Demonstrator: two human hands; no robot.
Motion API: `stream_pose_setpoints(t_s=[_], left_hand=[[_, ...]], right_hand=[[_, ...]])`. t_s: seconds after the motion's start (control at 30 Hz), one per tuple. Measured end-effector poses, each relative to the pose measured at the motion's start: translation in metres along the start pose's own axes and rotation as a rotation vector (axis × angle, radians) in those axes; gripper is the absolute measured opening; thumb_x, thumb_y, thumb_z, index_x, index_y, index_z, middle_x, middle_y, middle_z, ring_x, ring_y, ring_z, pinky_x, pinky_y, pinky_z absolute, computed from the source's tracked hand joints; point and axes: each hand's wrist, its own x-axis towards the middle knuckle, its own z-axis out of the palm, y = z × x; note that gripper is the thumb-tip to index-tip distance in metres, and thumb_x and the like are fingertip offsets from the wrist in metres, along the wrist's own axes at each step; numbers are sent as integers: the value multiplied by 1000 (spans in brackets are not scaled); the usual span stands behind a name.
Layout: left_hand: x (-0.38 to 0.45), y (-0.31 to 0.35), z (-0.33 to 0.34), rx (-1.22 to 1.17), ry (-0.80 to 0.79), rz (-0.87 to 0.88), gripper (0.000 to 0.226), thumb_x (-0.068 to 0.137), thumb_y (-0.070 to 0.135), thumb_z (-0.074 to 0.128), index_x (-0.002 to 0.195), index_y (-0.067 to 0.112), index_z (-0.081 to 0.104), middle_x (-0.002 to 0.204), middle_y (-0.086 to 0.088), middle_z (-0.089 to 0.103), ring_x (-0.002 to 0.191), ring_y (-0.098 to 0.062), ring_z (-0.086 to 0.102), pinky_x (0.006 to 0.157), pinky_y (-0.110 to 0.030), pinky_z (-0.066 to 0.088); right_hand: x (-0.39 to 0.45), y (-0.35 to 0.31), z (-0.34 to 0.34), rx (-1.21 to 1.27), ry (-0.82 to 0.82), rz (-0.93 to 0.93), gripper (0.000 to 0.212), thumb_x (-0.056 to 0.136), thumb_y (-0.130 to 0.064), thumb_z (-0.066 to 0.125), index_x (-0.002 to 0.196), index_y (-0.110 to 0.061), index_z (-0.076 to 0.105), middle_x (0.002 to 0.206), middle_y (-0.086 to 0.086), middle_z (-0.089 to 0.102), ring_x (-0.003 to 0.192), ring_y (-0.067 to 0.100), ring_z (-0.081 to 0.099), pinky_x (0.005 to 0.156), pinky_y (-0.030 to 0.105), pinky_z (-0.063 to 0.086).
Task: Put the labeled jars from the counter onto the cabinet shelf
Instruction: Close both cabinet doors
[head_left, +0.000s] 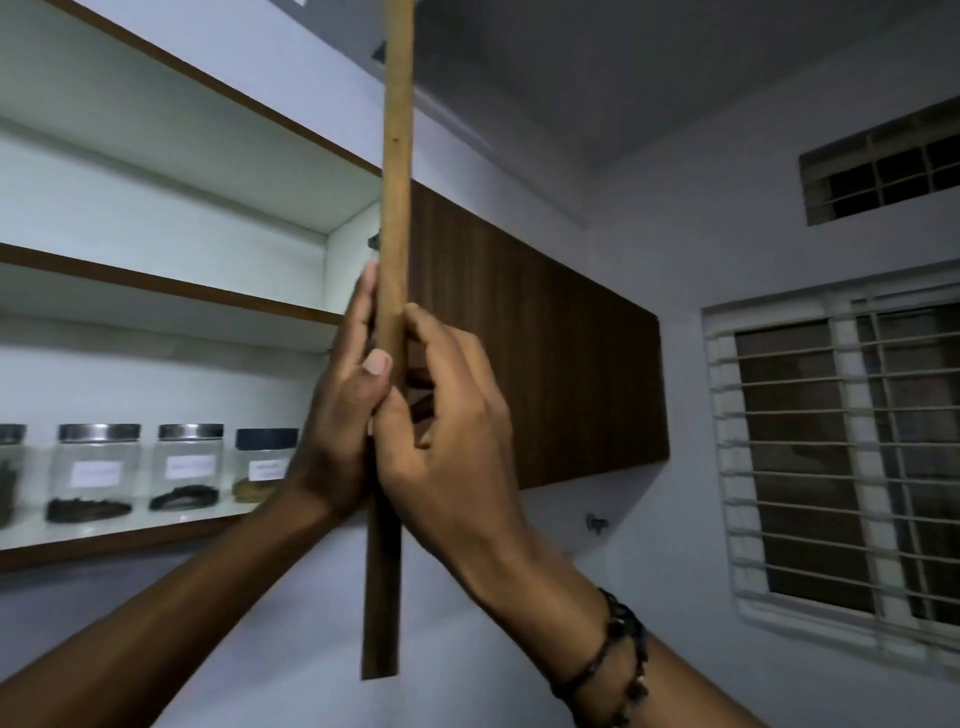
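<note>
An open cabinet door (396, 156) stands edge-on in the middle of the view. My left hand (340, 415) wraps its edge from the left and my right hand (447, 415) grips it from the right. On the lowest cabinet shelf (119, 540) several labeled glass jars stand in a row: one with a steel lid (96, 473), a second with a steel lid (189, 467), and one with a dark lid (262, 465) partly hidden behind my left wrist. Another jar (8, 473) is cut off at the left edge.
Two upper shelves (171, 296) hold nothing in view. A shut brown cabinet door (545, 338) lies right of the open door. A barred window (841, 457) and a small vent (883, 171) are on the right wall.
</note>
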Motion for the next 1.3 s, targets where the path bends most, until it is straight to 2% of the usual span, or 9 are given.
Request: stream_pose_setpoints(t_s=[0.07, 0.13, 0.2, 0.3, 0.37, 0.47, 0.67, 0.9, 1.3], left_hand=[[-6, 7, -35, 36, 20, -21, 63, 98, 15, 33, 157, 10, 11, 150, 18, 47, 135, 0, 47, 104, -12, 41], [-12, 13, -65, 78, 81, -63, 62, 96, 12, 33, 156, 19, 19, 153, 11, 45, 139, -7, 46, 105, -14, 42], [-21, 20, -98, 174, 150, -81, 62, 95, 14, 39, 154, 25, 27, 151, 8, 49, 138, -8, 48, 106, -17, 44], [-35, 29, -140, 315, 220, -119, 59, 95, 15, 44, 152, 24, 33, 135, 25, 60, 129, 0, 55, 101, -13, 47], [-46, 34, -169, 415, 290, -158, 57, 95, 17, 47, 150, 22, 36, 131, 26, 62, 124, 4, 57, 97, -12, 49], [-53, 30, -201, 521, 365, -231, 52, 100, 4, 50, 150, 13, 39, 136, 12, 58, 115, 12, 60, 93, -9, 49], [-60, 22, -259, 699, 426, -403, 49, 100, -3, 48, 148, 8, 44, 136, 5, 56, 98, 25, 59, 84, -2, 48], [-61, 8, -288, 801, 436, -515, 50, 103, 3, 43, 151, 17, 41, 150, -1, 51, 120, -9, 59, 105, -32, 51], [-65, -10, -307, 904, 422, -515, 49, 105, 7, 41, 153, 15, 36, 153, -5, 47, 137, -21, 50, 113, -40, 45]], right_hand=[[2, -7, 27, 57, -14, -37, 50, 91, -16, 57, 139, -13, 45, 130, 1, 50, 114, 17, 55, 91, 40, 52], [2, -9, 48, 81, -58, -63, 50, 90, -14, 59, 138, -10, 47, 133, 4, 50, 120, 17, 51, 98, 40, 47], [2, -15, 75, 73, -144, -75, 52, 91, -19, 58, 141, -12, 44, 139, 3, 45, 125, 14, 44, 104, 29, 41], [-1, -21, 119, 59, -237, -81, 57, 91, -27, 55, 144, -18, 36, 148, -2, 33, 127, 14, 36, 100, 16, 26], [-4, -27, 151, 71, -288, -88, 61, 90, -29, 55, 147, -19, 33, 153, -2, 28, 131, 17, 30, 104, 23, 27], [-6, -23, 190, 39, -363, -84, 66, 89, -29, 56, 149, -18, 31, 158, 2, 24, 137, 23, 25, 112, 35, 28], [-11, -23, 269, -55, -455, -80, 66, 90, -27, 52, 150, -14, 29, 161, 10, 19, 143, 31, 23, 115, 42, 26], [-14, -18, 321, -164, -425, -76, 66, 87, -21, 58, 147, -9, 33, 157, 17, 28, 139, 36, 33, 112, 46, 33], [-17, -4, 349, -200, -419, -121, 68, 87, -24, 64, 147, -7, 37, 156, 17, 31, 138, 37, 38, 111, 46, 33]])
